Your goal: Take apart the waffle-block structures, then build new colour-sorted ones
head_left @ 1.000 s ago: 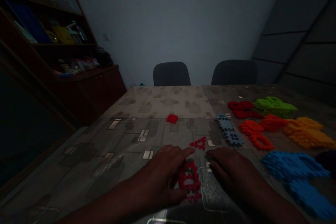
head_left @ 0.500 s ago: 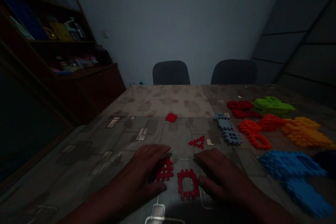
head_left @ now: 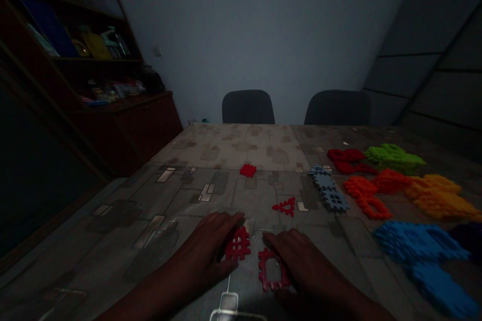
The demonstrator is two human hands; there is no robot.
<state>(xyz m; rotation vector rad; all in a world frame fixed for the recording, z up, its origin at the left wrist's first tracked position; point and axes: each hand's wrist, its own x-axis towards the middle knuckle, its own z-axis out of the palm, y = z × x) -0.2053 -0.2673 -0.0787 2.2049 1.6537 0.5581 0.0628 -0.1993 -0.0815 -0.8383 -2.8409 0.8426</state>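
Head view. Two hands lie flat on a patterned table (head_left: 211, 155) in dim light. The left hand (head_left: 211, 248) rests palm down, fingers stretched and loosely together, its fingertips touching the left edge of a red grid tile (head_left: 238, 247); it grips nothing. The right hand (head_left: 301, 266) also lies open and flat, fingers partly over the right side of a red frame tile (head_left: 271, 272), which sits just beside the grid tile, near the table's front edge; no grasp is visible. Further out lie one red triangle (head_left: 285, 206) and one small red piece (head_left: 247, 170), well apart. To the right: a row of grey-blue tiles (head_left: 327, 188), count unclear, then six coloured heaps, one each of red (head_left: 346, 159), green (head_left: 393, 156), orange (head_left: 367, 191), yellow-orange (head_left: 439, 195) and two of blue (head_left: 417, 243). Two dark chairs (head_left: 247, 107) stand at the far side. One shelf unit (head_left: 75, 60) at left holds books and small items; no writing is legible.
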